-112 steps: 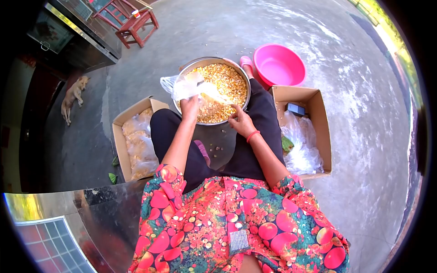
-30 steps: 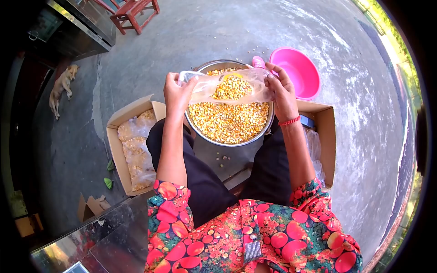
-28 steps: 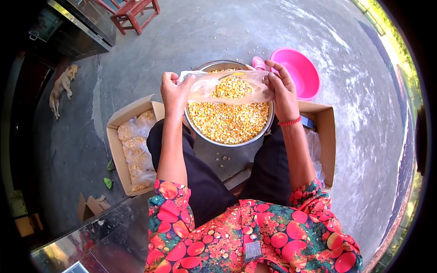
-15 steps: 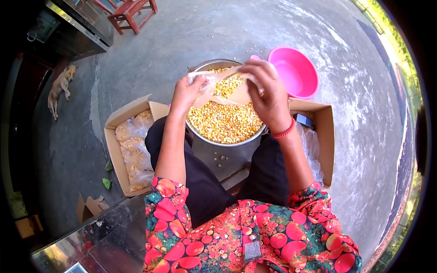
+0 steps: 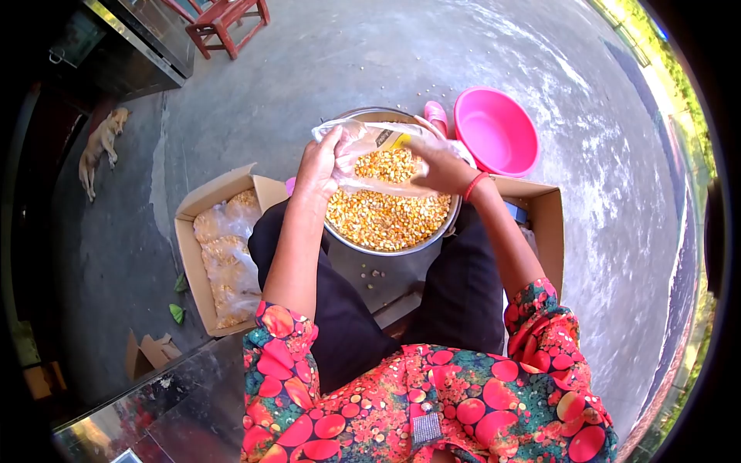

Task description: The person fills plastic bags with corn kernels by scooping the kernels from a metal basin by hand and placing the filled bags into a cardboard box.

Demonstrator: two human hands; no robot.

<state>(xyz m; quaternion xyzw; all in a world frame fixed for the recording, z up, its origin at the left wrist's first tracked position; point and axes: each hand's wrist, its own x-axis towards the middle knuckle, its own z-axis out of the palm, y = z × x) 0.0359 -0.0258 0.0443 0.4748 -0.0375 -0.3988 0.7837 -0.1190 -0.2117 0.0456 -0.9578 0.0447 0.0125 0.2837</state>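
A clear plastic bag [image 5: 363, 143] with a black and yellow print stretches above a metal basin [image 5: 386, 252] full of corn kernels [image 5: 390, 220]. My left hand [image 5: 318, 163] is closed on the bag's left edge, thumb on top. At the bag's right side is my right hand [image 5: 446, 163], its fingers pointing left and thumb spread apart; whether the fingers are inside the bag or in front of it I cannot tell. Kernels show through or below the film between both hands.
An open carton [image 5: 197, 266] with bags of corn stands by my left leg. Another carton [image 5: 549, 231] is at my right. Beyond the basin are a pink tub [image 5: 505, 135] and a pink shoe [image 5: 436, 114]. A dog [image 5: 100, 150] lies far left, near a red chair [image 5: 224, 27].
My right hand has come down from its raised, bent pose to point left across the bag. The bag is spread wider, its print now showing. The pink shoe shows more.
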